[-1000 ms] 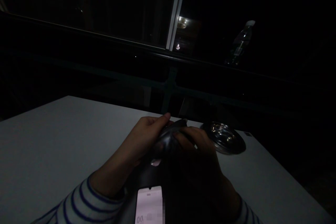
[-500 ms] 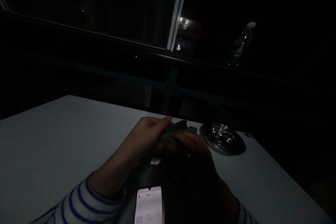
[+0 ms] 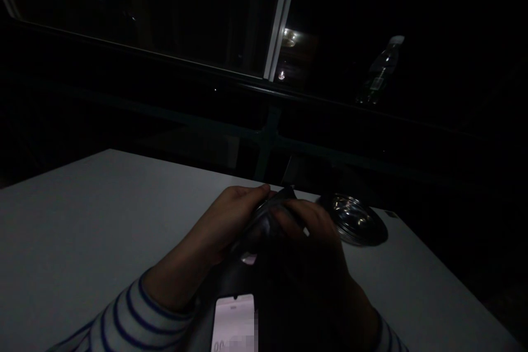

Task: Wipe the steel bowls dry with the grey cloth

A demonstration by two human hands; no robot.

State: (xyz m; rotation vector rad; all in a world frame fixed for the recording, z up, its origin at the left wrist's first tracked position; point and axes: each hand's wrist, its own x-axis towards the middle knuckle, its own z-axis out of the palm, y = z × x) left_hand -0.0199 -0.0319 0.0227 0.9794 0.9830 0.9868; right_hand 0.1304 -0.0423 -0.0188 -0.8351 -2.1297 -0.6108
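Observation:
In the dim light my left hand [image 3: 231,217] is closed, thumb on top, on a dark, partly glossy thing [image 3: 284,196] whose kind I cannot make out. My right hand [image 3: 315,231] has its fingers bent over the near side of the same thing and presses on it. Most of this hand is in deep shadow. Below the hands a small pinkish shine [image 3: 248,258] shows, perhaps a reflection. A lit phone [image 3: 234,322] lies nearest me, its screen showing a timer.
A shiny metal bowl [image 3: 358,223] stands on the white table [image 3: 124,220] to the right of my hands. Behind the table a clear plastic bottle [image 3: 379,74] with a white cap stands near the dark window [image 3: 277,22].
My right hand has shifted slightly up and to the right over the dark thing, which now looks turned a little. My left hand has hardly moved.

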